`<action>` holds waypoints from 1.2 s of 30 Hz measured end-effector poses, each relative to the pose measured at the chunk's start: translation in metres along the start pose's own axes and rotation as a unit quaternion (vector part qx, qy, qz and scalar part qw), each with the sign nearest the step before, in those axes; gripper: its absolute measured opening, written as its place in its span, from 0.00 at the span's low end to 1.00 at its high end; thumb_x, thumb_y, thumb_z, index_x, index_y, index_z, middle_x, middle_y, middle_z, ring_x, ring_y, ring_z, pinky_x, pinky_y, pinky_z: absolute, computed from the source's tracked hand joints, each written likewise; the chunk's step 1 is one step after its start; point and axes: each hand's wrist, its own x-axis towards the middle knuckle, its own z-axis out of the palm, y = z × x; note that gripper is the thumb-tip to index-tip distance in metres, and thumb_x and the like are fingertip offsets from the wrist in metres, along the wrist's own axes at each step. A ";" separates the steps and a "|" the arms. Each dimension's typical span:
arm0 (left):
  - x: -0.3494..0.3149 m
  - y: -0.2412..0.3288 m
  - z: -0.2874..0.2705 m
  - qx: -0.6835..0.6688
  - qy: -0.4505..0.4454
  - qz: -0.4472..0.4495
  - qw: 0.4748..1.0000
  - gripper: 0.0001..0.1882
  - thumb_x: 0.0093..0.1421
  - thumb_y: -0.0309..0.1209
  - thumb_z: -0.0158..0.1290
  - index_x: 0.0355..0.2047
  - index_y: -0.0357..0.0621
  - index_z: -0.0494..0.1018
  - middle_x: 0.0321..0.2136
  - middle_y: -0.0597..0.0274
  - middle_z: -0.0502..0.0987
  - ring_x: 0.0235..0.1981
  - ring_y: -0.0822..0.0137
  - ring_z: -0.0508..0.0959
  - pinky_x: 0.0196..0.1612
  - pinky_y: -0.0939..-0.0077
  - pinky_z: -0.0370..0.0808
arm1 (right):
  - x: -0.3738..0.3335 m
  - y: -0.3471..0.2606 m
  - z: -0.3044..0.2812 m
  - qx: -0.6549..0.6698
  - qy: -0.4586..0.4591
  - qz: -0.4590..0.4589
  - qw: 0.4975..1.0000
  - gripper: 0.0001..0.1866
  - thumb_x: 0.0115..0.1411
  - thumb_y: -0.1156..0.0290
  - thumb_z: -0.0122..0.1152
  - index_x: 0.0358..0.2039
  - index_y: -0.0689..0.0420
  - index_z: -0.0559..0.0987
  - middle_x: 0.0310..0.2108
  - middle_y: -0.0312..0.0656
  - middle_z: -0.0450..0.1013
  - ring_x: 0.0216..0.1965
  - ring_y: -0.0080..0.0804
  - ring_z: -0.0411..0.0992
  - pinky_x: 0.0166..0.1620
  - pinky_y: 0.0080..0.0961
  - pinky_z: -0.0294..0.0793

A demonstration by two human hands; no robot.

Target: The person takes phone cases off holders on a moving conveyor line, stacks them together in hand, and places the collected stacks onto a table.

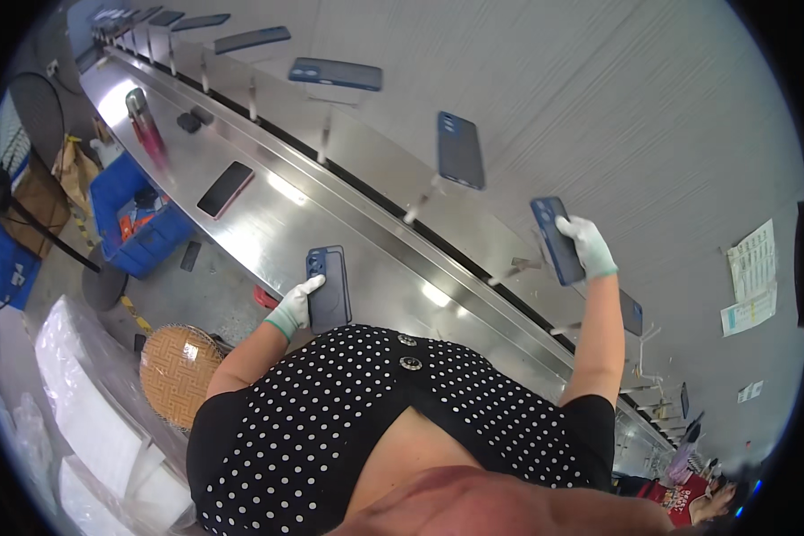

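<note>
My left hand [295,306], in a pale glove, grips a dark blue phone case [329,284] over the steel bench [268,241]. Raised toward the line of metal pegs, my right hand [590,247], also gloved, holds a second dark blue phone case [554,237]. More dark cases hang on pegs along the line, one [460,149] just left of my right hand and another [335,73] farther along.
A black phone [225,188] lies flat on the bench, with a pink bottle [143,125] beyond it. A blue crate [138,219] and a woven round basket [179,373] sit on the floor at left. Papers [750,277] hang on the grey wall at right.
</note>
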 end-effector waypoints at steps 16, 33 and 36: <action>0.026 0.043 0.001 0.047 -0.043 -0.084 0.994 0.24 0.61 0.42 0.55 0.52 0.40 0.71 0.45 0.53 0.78 0.45 0.53 0.79 0.53 0.49 0.74 | 0.031 -0.070 0.181 -0.410 0.154 -0.501 0.747 0.19 0.55 0.60 0.64 0.21 0.66 0.76 0.56 0.55 0.69 0.56 0.54 0.68 0.58 0.38 0.66; -0.005 0.076 0.068 -0.032 -0.184 -0.003 0.982 0.29 0.67 0.47 0.46 0.61 0.42 0.62 0.57 0.50 0.70 0.57 0.50 0.71 0.60 0.45 0.66 | 0.008 0.032 0.331 -0.052 -0.031 -0.214 0.975 0.29 0.58 0.62 0.64 0.57 0.60 0.69 0.47 0.48 0.73 0.49 0.40 0.72 0.54 0.34 0.70; 0.004 0.070 0.069 0.007 -0.179 -0.027 0.983 0.27 0.67 0.42 0.48 0.61 0.41 0.63 0.55 0.51 0.72 0.54 0.53 0.74 0.60 0.52 0.69 | 0.039 0.089 0.368 -0.160 -0.030 -0.180 0.970 0.38 0.60 0.53 0.57 0.66 0.48 0.54 0.48 0.56 0.74 0.47 0.55 0.74 0.52 0.44 0.71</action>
